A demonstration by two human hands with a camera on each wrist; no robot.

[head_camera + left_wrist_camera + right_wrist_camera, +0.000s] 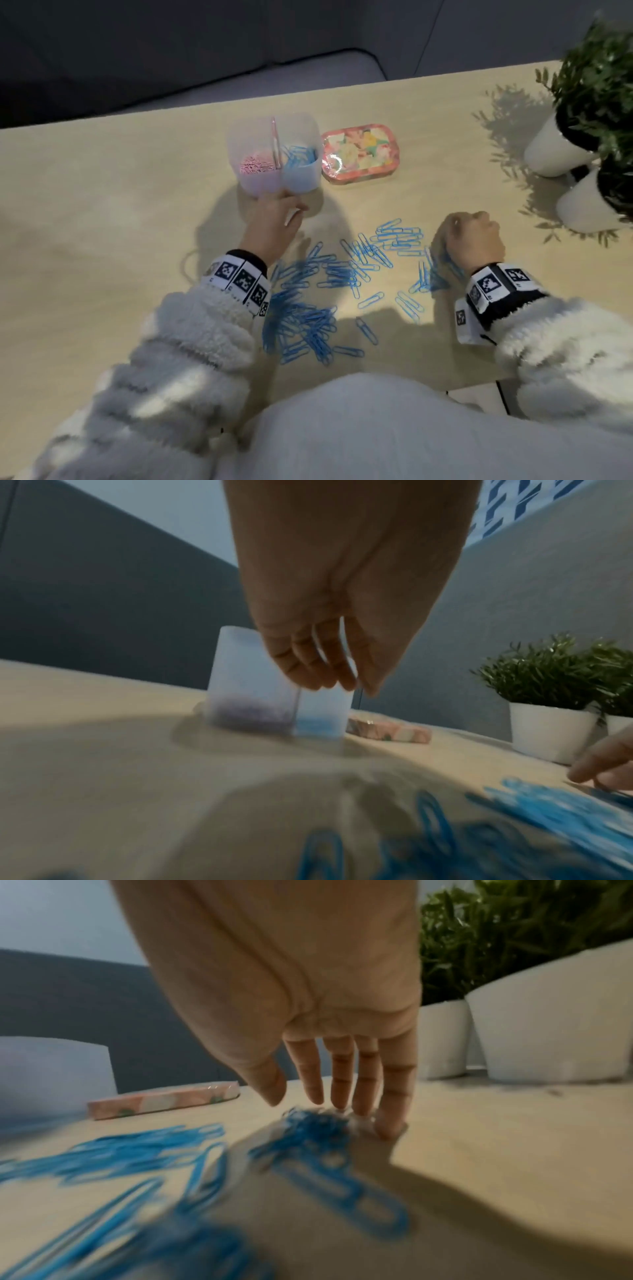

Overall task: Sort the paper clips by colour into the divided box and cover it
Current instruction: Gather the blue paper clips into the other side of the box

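A translucent divided box stands upright at the back of the table, with pink clips in its left compartment and blue clips in its right. Its floral pink lid lies flat just to the right. Many loose blue paper clips are scattered in front of me. My left hand hovers at the box's near wall, fingers straight and close together, nothing visible in them. My right hand presses straight fingertips on the table, raking a small bunch of blue clips.
Two white pots with green plants stand at the right end of the wooden table, close behind my right hand. A dense heap of blue clips lies near the front edge. A dark sofa is beyond the table.
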